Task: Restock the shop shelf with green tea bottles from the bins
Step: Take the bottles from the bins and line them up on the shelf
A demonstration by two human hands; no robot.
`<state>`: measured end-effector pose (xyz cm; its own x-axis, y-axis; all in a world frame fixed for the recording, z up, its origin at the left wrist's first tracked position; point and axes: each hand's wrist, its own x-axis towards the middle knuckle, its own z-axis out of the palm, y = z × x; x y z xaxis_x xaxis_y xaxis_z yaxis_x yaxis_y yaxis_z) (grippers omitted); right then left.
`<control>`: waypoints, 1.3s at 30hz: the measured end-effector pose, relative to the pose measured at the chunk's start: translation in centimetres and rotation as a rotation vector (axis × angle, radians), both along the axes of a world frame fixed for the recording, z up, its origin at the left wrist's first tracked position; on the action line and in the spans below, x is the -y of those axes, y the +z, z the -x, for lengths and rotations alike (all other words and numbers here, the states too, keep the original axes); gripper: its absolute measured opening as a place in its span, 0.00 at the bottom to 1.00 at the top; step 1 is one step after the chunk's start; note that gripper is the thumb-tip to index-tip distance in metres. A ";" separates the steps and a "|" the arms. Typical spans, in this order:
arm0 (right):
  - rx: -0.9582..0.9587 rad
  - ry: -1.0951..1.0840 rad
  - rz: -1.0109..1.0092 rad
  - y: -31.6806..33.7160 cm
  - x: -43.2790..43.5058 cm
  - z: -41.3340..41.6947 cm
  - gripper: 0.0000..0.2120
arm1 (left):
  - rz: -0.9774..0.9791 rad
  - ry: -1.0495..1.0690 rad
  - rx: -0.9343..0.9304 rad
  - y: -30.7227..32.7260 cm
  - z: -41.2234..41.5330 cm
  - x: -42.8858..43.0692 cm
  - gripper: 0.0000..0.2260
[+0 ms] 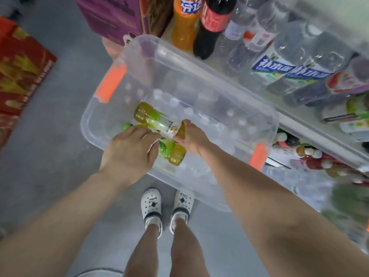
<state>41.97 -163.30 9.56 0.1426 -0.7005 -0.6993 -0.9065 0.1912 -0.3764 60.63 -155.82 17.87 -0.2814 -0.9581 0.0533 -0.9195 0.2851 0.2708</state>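
A clear plastic bin (199, 76) with orange latches stands on the floor against the shelf. Inside it lie green tea bottles with green labels and amber liquid. My right hand (191, 137) grips the neck end of one bottle (153, 118), whose base points to the far left. My left hand (129, 152) reaches into the bin and curls over a second bottle (173, 153) lying below the first; a green cap (127, 125) shows beyond its fingers.
The shop shelf (289, 118) runs along the right, holding an orange soda bottle (184, 21), a cola bottle (211, 27) and several clear water bottles. A purple carton (113, 15) stands behind the bin, a red carton (22, 66) at left. My feet stand on grey floor.
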 end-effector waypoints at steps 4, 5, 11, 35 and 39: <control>-0.108 0.026 0.007 2.1 -0.4 1.3 0.26 | -0.091 -0.001 0.015 0.5 0.0 -0.2 0.17; -0.146 0.024 0.022 3.1 -0.5 2.1 0.26 | -0.122 -0.004 0.020 0.7 0.1 -0.2 0.17; -0.214 -0.015 0.244 9.6 -1.7 7.0 0.26 | -0.369 0.048 0.055 1.6 0.5 1.1 0.15; 0.230 -0.556 0.559 5.7 -0.7 6.2 0.35 | -0.430 -0.174 0.154 -8.9 4.0 10.8 0.30; 0.240 -0.595 0.556 4.9 -0.2 5.9 0.36 | -0.731 0.564 -0.171 -8.5 7.0 9.8 0.40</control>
<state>36.10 -163.12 14.45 -0.2583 -0.9386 -0.2287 -0.5968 0.3412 -0.7263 53.64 -165.57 9.33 0.1910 -0.7627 -0.6179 -0.8008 -0.4851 0.3512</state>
